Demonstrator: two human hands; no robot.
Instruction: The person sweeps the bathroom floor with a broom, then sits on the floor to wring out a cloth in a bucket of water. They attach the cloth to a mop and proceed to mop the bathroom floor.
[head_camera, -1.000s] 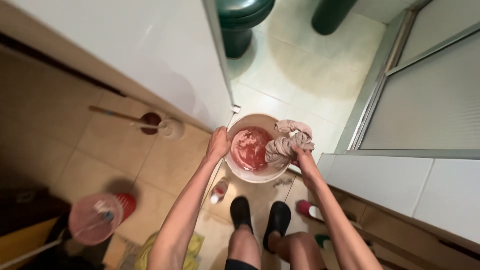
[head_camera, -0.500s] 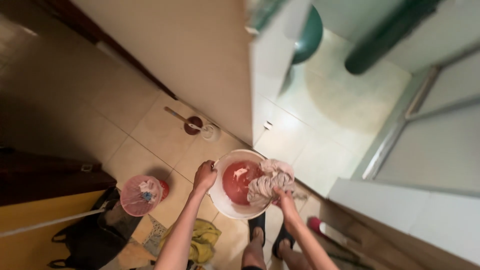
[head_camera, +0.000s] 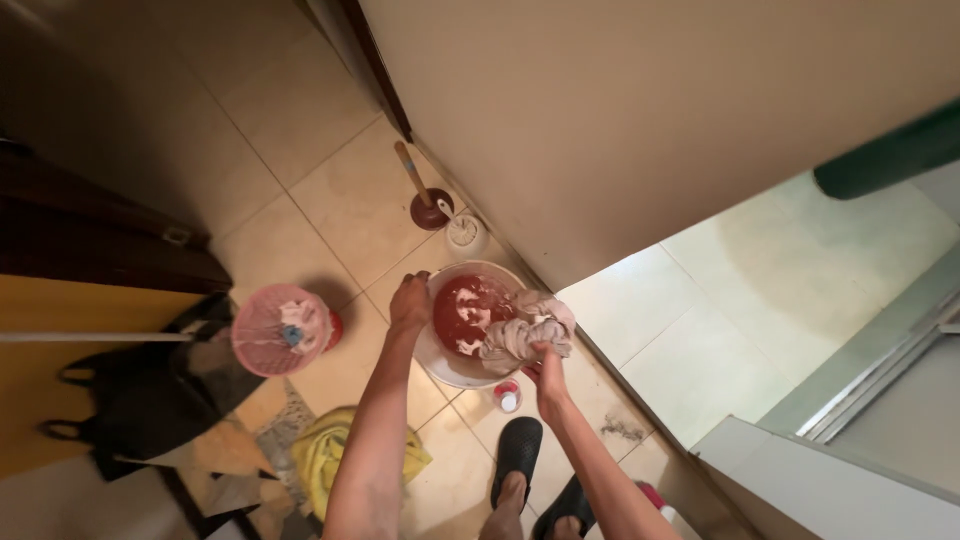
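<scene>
1 white basin (head_camera: 447, 366) on the tiled floor (head_camera: 330, 190), holding reddish water (head_camera: 462, 310). 1 wet pinkish-grey cloth (head_camera: 522, 330) draped over the basin's rim at its 3 o'clock side.

Left hand (head_camera: 410, 302): fingers clenched on the basin rim at about 10 o'clock. Right hand (head_camera: 547, 372): fingers grasping the bunched cloth from below, at the basin's 4 o'clock.

Around the basin:
- 1 plunger (head_camera: 425, 200) with wooden handle, at 12 o'clock, beside the wall.
- 1 white toilet-brush holder (head_camera: 466, 235), just beside the plunger, near the basin's far rim.
- 1 small bottle with a red and white cap (head_camera: 507, 397), at 5 o'clock, just beside the basin.
- 1 pink mesh basket (head_camera: 275, 329) at 9 o'clock, well apart.
- 1 yellow cloth (head_camera: 325, 450) at 7 o'clock.
- 1 black bag (head_camera: 140, 400) farther out at 8 o'clock.
- 2 black clogs (head_camera: 518, 448) on the person's feet at 6 o'clock.
</scene>
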